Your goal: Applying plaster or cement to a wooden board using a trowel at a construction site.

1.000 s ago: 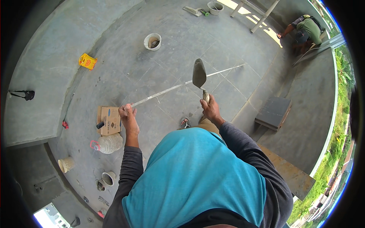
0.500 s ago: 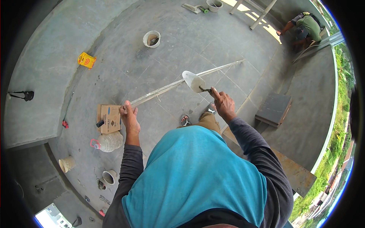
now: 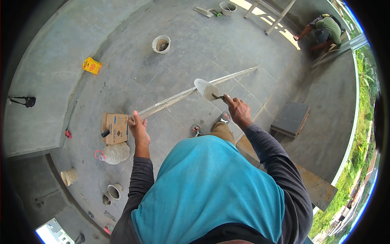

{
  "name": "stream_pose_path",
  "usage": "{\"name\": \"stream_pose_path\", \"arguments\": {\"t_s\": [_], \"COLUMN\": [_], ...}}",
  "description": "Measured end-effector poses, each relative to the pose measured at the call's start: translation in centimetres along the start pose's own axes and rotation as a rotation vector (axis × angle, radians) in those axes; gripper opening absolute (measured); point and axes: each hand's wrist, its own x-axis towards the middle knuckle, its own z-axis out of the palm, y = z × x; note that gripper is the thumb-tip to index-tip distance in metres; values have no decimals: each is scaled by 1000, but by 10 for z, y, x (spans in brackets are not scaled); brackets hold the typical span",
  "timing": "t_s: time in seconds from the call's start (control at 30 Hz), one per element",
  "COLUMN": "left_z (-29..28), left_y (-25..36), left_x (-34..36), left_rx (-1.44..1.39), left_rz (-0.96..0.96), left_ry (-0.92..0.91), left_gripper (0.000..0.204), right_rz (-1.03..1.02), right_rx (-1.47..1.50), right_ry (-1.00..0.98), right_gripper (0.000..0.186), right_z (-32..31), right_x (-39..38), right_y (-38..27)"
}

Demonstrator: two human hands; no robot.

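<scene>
My left hand (image 3: 139, 128) grips the near end of a long, pale straight bar (image 3: 172, 99), which reaches diagonally up to the right over the grey tiled floor (image 3: 203, 49). In my right hand (image 3: 237, 107) is a pointed trowel (image 3: 205, 88) with a grey blade, held flat at the middle of the bar; whether it touches the bar I cannot tell. My feet (image 3: 196, 131) in sandals stand below.
A co-worker (image 3: 325, 32) bends at the upper right near a metal frame (image 3: 278, 20). Around are buckets (image 3: 161, 44), a cardboard box (image 3: 115, 128), a water jug (image 3: 116, 153), a yellow package (image 3: 92, 65), stacked grey slabs (image 3: 290, 120), a board (image 3: 313, 185) and low walls.
The trowel has turned from blade-up to lying angled leftward at the bar, and my right hand has shifted right. My right foot has come into view. The left hand has barely moved.
</scene>
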Motion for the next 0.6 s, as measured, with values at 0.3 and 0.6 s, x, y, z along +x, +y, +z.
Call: {"name": "stream_pose_path", "arguments": {"t_s": [0.3, 0.6], "left_z": [8, 10], "left_y": [8, 6], "left_x": [7, 12], "left_rx": [-13, -13], "left_rz": [63, 69], "left_ry": [-50, -61], "left_gripper": [78, 79], "right_rz": [415, 406], "right_rx": [1095, 1115], "right_ry": [-270, -187], "right_gripper": [45, 41], "right_z": [7, -4], "right_x": [22, 29], "right_y": [-18, -33]}}
